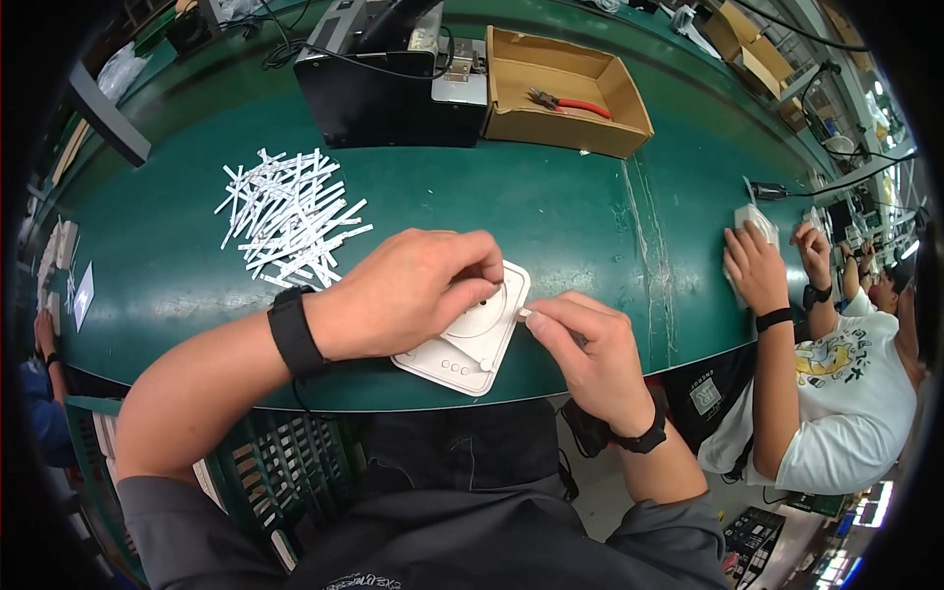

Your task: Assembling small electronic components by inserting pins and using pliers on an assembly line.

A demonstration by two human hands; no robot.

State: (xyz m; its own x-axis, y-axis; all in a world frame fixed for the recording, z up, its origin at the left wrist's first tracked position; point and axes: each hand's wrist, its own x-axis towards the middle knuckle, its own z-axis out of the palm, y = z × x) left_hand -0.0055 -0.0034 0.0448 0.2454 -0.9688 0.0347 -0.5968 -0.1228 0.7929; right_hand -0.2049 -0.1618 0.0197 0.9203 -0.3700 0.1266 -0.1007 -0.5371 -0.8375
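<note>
A white, flat plastic housing [484, 328] with rounded corners and a round recessed area lies at the table's front edge, partly covered by my left hand. My left hand [433, 287] is over its upper left part, fingers curled and thumb pressed to them; whatever they pinch is hidden. At the housing's right edge, my right hand [588, 356] pinches a small white piece [524, 315] between thumb and index finger. Farther left is a loose pile of white paper-like strips [295, 211].
A cardboard box [629, 136] with red-handled cutters [570, 104] stands at the back, beside a black machine [393, 103]. A co-worker's hands [757, 265] hold a white item at the right. A green crate [285, 472] is below the table at my left.
</note>
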